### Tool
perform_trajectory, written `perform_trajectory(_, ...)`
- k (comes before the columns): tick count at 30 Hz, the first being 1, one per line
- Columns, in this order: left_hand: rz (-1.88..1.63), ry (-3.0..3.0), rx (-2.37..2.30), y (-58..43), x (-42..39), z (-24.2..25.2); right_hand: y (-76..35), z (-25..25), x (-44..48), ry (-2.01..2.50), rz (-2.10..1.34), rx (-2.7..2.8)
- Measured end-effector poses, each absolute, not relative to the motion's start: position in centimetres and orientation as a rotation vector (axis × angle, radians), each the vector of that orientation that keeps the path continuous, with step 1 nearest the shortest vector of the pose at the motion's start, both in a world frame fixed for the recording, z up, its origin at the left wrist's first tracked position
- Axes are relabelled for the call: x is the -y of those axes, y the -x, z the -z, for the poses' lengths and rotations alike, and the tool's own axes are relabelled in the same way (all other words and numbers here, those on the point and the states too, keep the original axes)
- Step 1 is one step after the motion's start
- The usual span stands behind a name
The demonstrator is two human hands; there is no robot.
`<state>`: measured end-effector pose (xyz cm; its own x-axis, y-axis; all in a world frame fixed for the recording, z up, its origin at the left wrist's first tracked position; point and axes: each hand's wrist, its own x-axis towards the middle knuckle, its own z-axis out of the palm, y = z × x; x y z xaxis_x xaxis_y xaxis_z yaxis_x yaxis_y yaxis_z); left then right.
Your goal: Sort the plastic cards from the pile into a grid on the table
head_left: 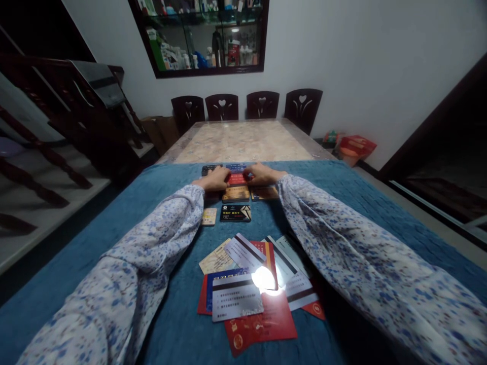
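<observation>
A red card (pixel 237 178) lies between my two hands among rows of cards at the far part of the blue cloth. My left hand (pixel 215 179) has its fingers closed at the card's left edge; my right hand (pixel 262 175) pinches at its right edge. Behind are a dark blue card (pixel 235 167) and a black card (pixel 207 169), partly covered by my left hand. Nearer me lie a gold card (pixel 236 193), another gold-and-dark card (pixel 264 193) under my right wrist, a black VIP card (pixel 235 213) and a cream card (pixel 209 217).
A loose, overlapping pile holds a white striped card (pixel 236 299), a red card (pixel 262 319) and several others, with bright glare on it. Blue cloth (pixel 175 304) covers the near table; the marbled tabletop (pixel 243 139) shows beyond. Dark chairs (pixel 262 105) stand at the far end.
</observation>
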<state>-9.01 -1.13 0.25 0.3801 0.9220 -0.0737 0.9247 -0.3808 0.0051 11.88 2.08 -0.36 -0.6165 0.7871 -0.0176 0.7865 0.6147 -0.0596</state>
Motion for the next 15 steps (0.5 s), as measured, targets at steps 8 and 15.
perform_trajectory(8, 0.156, -2.619, -1.7, 9.13, 1.05, -0.36, -11.86, 0.78, -2.47, 1.335, -0.055, 2.821)
perform_trajectory(15, 0.196, -2.64, -1.673, 9.27, 0.7, -0.34, -11.94, 0.93, -2.6, 1.286, -0.022, 2.84)
